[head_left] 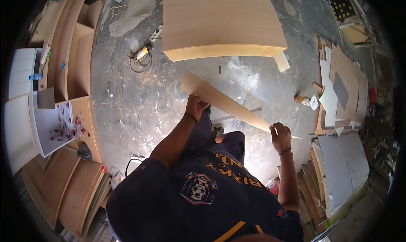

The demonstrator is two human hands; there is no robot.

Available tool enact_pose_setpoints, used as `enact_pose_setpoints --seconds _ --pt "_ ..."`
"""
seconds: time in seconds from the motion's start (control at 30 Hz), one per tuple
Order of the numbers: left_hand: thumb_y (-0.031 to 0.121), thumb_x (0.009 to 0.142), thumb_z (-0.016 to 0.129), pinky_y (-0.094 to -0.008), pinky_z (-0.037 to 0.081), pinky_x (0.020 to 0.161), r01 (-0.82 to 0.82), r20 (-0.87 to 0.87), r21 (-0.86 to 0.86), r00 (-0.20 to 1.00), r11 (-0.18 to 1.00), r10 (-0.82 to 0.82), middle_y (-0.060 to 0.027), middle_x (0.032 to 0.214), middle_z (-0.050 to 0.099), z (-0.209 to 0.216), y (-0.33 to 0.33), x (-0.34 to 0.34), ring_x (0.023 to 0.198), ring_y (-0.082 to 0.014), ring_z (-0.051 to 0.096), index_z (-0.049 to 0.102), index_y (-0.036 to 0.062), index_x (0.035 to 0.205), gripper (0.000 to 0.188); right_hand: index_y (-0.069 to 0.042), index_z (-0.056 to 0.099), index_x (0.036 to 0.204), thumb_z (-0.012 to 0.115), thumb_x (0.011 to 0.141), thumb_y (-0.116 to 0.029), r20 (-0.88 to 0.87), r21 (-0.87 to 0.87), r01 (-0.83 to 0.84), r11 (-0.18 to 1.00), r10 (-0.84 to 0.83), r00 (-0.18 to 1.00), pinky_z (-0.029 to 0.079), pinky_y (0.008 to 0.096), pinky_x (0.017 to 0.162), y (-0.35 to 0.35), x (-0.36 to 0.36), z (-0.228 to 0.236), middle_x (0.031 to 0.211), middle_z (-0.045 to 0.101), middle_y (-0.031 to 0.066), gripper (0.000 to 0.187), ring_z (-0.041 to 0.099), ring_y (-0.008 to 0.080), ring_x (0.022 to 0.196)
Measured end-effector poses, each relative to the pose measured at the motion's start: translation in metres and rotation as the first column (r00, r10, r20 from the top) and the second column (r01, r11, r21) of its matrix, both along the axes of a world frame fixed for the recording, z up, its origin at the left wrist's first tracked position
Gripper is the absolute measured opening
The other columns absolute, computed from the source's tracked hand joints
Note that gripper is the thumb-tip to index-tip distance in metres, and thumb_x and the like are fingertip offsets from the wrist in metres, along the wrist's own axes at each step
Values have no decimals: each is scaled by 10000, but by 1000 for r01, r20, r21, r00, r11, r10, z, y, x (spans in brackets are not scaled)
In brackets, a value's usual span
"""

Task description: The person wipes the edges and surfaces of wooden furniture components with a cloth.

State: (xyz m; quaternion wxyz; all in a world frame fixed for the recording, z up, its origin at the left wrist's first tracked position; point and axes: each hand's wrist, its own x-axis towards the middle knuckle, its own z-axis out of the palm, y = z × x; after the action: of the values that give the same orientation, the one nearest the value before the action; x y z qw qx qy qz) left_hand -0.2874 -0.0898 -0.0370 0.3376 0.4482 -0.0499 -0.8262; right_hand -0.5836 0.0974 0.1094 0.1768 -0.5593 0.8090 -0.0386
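A long strip of light wood (228, 100) stretches slantwise in front of me, its broad end up at the left and its narrow end down at the right. My left hand (195, 106) is closed on the strip's near edge close to the broad end. Farther right, my right hand (281, 136) pinches it near the narrow end, and a thin pale tip sticks out past the fingers. The strip is off the floor. Beyond it stands a light wood cabinet or box (224, 22) with a broad, smooth top.
On the concrete floor (127, 98) lie a yellow corded power tool (141, 53), a power strip (156, 33) and a bottle (302, 100). Open wooden shelving (80, 51) lines the left. Stacked sheets and offcuts (347, 89) fill the right, with a grey-white board (342, 170) nearer me.
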Motion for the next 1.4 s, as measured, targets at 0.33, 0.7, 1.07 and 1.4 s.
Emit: enact_pose_setpoints --seconds 0.33,0.7,1.07,1.4 --pt "137 860 502 -361 503 745 -363 133 -196 911 911 391 -62 982 558 -39 -52 -73 880 -197 587 404 99 1115 276 4 539 932 548 836 -128 215 -215 -312 925 356 909 447 392 716 -148 -155 -52 875 572 167 163 564 336 805" --pt "108 837 591 -237 522 548 -693 -43 -472 636 546 770 13 835 609 -106 -121 -130 688 -80 590 524 76 1044 220 63 529 1078 483 910 -128 120 -299 -492 817 544 831 425 270 754 -297 -209 -86 939 602 115 258 543 155 830" --pt "172 911 462 -316 512 772 -601 -418 -793 654 98 630 -112 1134 553 -132 -138 -77 929 -220 613 285 -10 1330 490 -23 465 962 544 875 -212 493 -495 -364 789 601 629 302 238 835 -289 -183 -156 902 527 34 223 429 111 896" --pt "274 925 435 -301 463 791 -504 63 -799 473 329 879 -129 1026 594 -165 -26 -90 891 -225 612 387 -11 1267 448 -43 474 1043 488 909 -122 637 -755 211 622 771 6 378 316 916 -306 -159 -132 1077 556 85 156 508 159 1017"
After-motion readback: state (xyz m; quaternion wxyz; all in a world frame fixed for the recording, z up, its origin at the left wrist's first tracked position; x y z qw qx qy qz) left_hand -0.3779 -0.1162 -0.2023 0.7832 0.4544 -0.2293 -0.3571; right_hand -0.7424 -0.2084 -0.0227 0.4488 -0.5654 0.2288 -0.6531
